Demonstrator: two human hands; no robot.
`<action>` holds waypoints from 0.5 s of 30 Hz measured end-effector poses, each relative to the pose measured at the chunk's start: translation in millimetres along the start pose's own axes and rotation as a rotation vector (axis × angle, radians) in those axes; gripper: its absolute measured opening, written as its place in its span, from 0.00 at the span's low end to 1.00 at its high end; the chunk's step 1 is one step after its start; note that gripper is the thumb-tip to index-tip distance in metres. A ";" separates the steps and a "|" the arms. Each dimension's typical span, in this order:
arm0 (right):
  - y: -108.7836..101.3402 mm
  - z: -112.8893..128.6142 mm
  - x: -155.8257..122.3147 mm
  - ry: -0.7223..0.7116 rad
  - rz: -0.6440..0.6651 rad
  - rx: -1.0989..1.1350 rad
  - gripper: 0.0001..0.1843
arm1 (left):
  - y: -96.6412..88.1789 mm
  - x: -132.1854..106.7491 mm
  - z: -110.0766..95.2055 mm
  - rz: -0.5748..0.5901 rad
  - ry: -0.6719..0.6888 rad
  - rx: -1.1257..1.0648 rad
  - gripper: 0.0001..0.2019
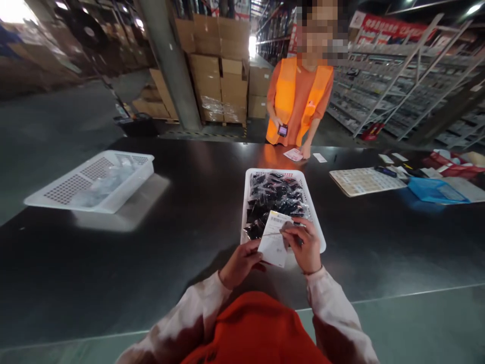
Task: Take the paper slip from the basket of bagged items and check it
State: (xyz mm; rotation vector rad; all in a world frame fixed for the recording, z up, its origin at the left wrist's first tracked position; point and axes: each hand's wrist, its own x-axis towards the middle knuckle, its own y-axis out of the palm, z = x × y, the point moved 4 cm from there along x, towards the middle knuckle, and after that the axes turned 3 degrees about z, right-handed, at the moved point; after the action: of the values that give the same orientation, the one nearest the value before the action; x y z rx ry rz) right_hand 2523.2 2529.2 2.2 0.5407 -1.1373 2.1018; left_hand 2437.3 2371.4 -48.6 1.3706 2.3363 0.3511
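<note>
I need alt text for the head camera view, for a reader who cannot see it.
Both hands, left hand and right hand, hold a white paper slip above a white tray of dark packets on a black table. Opposite, a person in an orange vest holds a small device.

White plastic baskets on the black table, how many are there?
2. One white perforated plastic basket sits far left holding clear bags; the other white plastic basket, full of dark packets, sits just beyond both hands. No others show.

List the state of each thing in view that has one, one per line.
paper slip: held up by both hands over the tray's near end
left hand: gripping the slip's lower edge
right hand: pinching its right side
white tray: filled with dark bagged items
second tray: holds clear bags
</note>
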 end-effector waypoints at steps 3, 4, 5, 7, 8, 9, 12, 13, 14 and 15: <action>-2.2 -0.3 0.4 0.008 -0.025 0.004 0.06 | 0.2 -1.3 1.2 0.002 0.008 0.015 0.22; -2.3 -1.4 0.1 0.018 -0.026 0.006 0.06 | 0.4 -1.7 1.7 0.004 0.006 0.012 0.22; -2.2 -2.8 -0.4 0.031 -0.026 0.011 0.07 | 0.6 -1.9 2.1 0.007 0.004 0.008 0.22; -1.6 -6.2 -2.2 0.061 -0.027 0.035 0.08 | 1.0 -2.1 2.8 0.010 0.001 -0.002 0.23; -1.1 -7.8 -3.3 0.079 -0.023 0.059 0.08 | 1.1 -2.1 3.3 0.011 -0.002 -0.005 0.23; -0.2 -9.5 -4.5 0.102 -0.014 0.090 0.08 | 1.1 -2.1 3.8 0.012 -0.005 -0.007 0.23; 3.6 -13.4 -8.0 0.213 0.029 0.212 0.13 | 0.7 -2.6 6.3 0.010 -0.016 -0.013 0.23; 5.0 -14.2 -9.0 0.256 0.040 0.253 0.15 | 0.5 -2.9 7.3 0.010 -0.020 -0.017 0.24; 6.3 -14.5 -9.8 0.294 0.048 0.292 0.16 | 0.2 -3.3 8.3 0.008 -0.021 -0.021 0.24; 7.4 -14.4 -10.3 0.320 0.049 0.326 0.17 | -0.2 -3.7 9.2 0.005 -0.020 -0.024 0.24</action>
State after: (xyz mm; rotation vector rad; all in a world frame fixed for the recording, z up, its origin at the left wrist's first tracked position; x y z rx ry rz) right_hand 2524.3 2534.7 -16.1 0.3075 -0.6390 2.3295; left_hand 2443.1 2368.1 -56.0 1.3624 2.3058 0.3642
